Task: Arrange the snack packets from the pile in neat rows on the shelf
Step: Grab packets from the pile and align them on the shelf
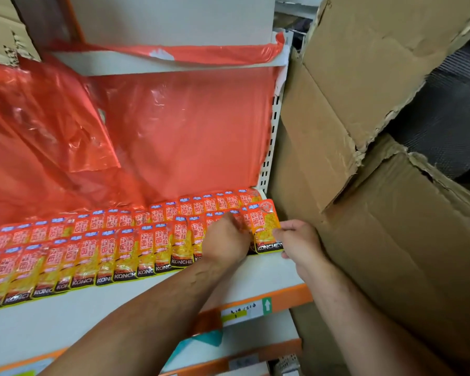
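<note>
— At the right-hand end of the shelf [269,270], what is your right hand [299,241] doing with that packet [266,229]?

— You have it pinched by its right edge, thumb on the printed face and the other fingers tucked behind, so I judge you can steer it without covering the label. Its bottom edge sits on the shelf with its top leaning back, overlapping its neighbours.

— And your left hand [227,240]?

— It lies curled over the front row [114,256] just beside that packet, fingers bent down onto the packets there. I can't tell whether it grips one or only presses on them. My guess is you are holding the row flat so the end packet slides in without nudging the others.

— Why do the packets overlap like tiles?

— Each one leans on the next, so the brand strip at the bottom stays readable and more fit across. Two further rows [136,218] stand behind in the same way, reaching back to the red plastic sheet [174,137] that hangs over the back panel.

— Where is the pile you are drawing from?

— It isn't in view; only the rows and the packet in your hand show.

— Anything crowding you?

— The cardboard boxes [364,131] stand close against the shelf's right end, so your right wrist has little room. That is probably why you come in from the front.

— How far along are you?

— The front row looks almost full to its right end, judging by the little bare shelf left there.
</note>
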`<action>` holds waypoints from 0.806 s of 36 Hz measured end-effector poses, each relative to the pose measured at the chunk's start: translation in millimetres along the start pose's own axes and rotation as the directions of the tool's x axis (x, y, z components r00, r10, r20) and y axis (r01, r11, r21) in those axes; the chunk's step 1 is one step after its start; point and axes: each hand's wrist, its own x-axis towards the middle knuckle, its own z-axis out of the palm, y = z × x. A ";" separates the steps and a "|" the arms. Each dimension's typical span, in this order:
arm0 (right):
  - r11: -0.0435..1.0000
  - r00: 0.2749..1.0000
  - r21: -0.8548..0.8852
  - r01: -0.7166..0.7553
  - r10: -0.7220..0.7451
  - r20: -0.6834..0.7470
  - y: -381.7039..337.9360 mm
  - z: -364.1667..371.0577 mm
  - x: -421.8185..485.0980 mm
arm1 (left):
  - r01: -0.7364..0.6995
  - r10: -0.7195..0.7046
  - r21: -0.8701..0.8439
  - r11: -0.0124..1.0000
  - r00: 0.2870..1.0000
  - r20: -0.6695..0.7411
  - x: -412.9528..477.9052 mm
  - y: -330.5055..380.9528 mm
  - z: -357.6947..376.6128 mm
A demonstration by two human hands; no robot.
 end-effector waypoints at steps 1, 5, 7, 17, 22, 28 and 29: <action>1.000 1.000 0.001 0.006 -0.006 0.004 -1.5 2.8 -0.7 | -0.019 0.020 0.040 0.999 0.999 -0.026 -1.9 -2.4 -3.5; 1.000 0.998 0.017 0.026 -0.027 0.060 -8.8 22.6 -11.7 | -0.151 0.182 0.190 0.970 0.971 -0.154 -12.0 -22.5 -23.6; 0.999 0.995 0.024 0.041 -0.043 0.089 -10.6 37.4 -19.6 | -0.180 0.247 0.311 0.933 0.950 -0.192 -17.9 -36.8 -36.0; 0.995 0.974 -0.003 0.101 -0.098 0.202 -30.2 135.3 -79.1 | -0.061 0.193 0.429 0.901 0.942 -0.273 -48.6 -135.9 -118.1; 0.989 0.957 -0.008 0.148 -0.141 0.255 -39.5 200.2 -125.4 | -0.013 0.176 0.418 0.909 0.919 -0.354 -64.5 -202.6 -162.9; 0.987 0.950 -0.018 0.157 -0.146 0.275 -36.7 287.6 -185.7 | -0.003 0.168 0.423 0.906 0.919 -0.356 -89.1 -286.7 -225.5; 0.989 0.952 -0.027 0.148 -0.136 0.273 -35.7 302.1 -195.8 | -0.004 0.170 0.422 0.907 0.918 -0.358 -92.3 -300.9 -235.9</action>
